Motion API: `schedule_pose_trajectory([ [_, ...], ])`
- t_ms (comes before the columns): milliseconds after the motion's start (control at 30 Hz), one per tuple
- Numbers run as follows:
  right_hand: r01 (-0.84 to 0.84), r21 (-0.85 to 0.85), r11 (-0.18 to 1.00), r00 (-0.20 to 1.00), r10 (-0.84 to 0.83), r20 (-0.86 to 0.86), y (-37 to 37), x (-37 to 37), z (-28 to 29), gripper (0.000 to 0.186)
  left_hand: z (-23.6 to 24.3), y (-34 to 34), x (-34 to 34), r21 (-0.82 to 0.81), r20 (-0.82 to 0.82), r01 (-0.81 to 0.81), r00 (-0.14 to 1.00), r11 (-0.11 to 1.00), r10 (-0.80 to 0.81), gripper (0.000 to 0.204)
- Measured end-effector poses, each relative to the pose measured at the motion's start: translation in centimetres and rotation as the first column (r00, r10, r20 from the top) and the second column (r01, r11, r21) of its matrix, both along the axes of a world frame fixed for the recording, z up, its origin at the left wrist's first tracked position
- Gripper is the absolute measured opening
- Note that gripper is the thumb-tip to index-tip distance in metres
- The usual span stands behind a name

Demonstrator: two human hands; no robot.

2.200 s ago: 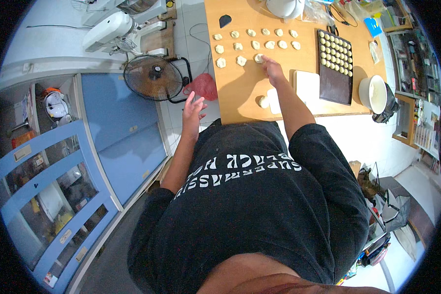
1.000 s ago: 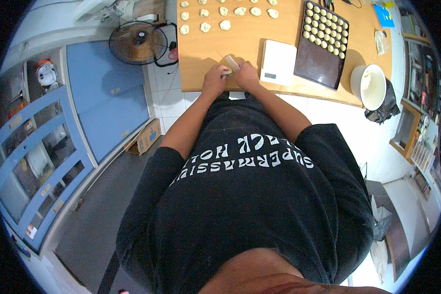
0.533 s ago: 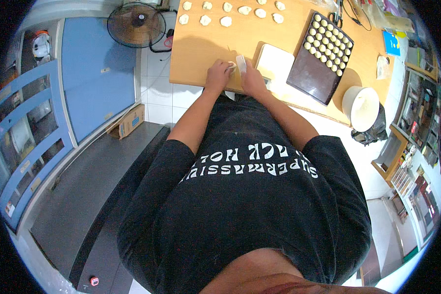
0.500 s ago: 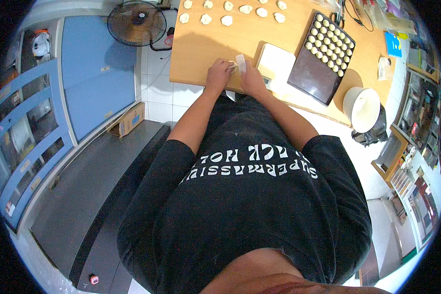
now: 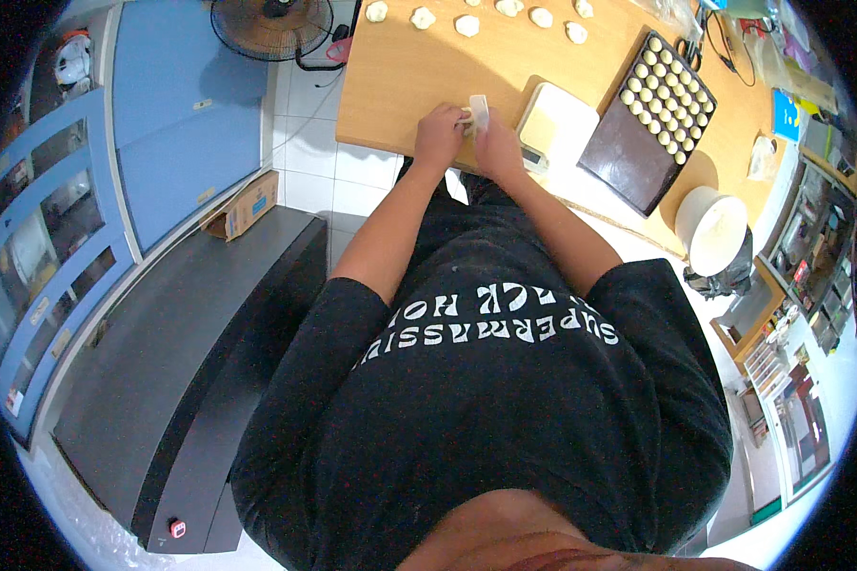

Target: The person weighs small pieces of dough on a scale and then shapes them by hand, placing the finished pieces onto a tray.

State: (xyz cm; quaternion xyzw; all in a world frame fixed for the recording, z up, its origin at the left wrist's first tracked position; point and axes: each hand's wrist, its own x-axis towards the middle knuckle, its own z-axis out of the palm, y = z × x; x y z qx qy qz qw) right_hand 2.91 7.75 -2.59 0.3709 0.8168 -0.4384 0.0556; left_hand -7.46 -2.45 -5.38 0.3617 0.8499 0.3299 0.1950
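Observation:
My right hand [image 5: 498,149] is closed around a small flat white dough scraper [image 5: 479,110], its blade standing up above the fingers. Close beside it, my left hand [image 5: 439,138] has its fingers curled round a small pale piece of dough [image 5: 466,120], partly hidden by the fingers. Both hands are at the table's near edge, almost touching, with the scraper next to the dough. Just right of them lies a white kitchen scale [image 5: 559,122]. Several flattened dough lumps [image 5: 467,26] lie in rows at the table's far side.
A dark baking tray [image 5: 628,167] on the wooden table [image 5: 381,95] carries rows of small round dough balls [image 5: 662,112]. A white bucket [image 5: 712,230] stands at the right edge. Scissors [image 5: 690,52] and a cable lie beyond the tray. A fan [image 5: 274,24] is left of the table.
The whole view has shifted and turned a little, so the table things sit farther right. My hands stay together at the near edge, still holding the dough and the scraper.

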Motion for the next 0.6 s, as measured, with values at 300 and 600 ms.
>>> schedule_pose_trajectory([
  [300, -0.020, 0.070, 0.997, 0.993, 0.028, -0.114, -0.7, -2.4, -1.4, 0.021, 0.1, -0.1, -1.2, -0.043, 0.041, 0.026, 0.999, 0.999, -0.024, 0.021],
  [600, -0.067, 0.050, 0.997, 0.997, 0.068, -0.025, -3.0, 1.8, 0.5, 0.024, 0.2, -0.4, -0.9, -0.010, 0.043, -0.068, 0.997, 0.998, 0.068, 0.020],
])
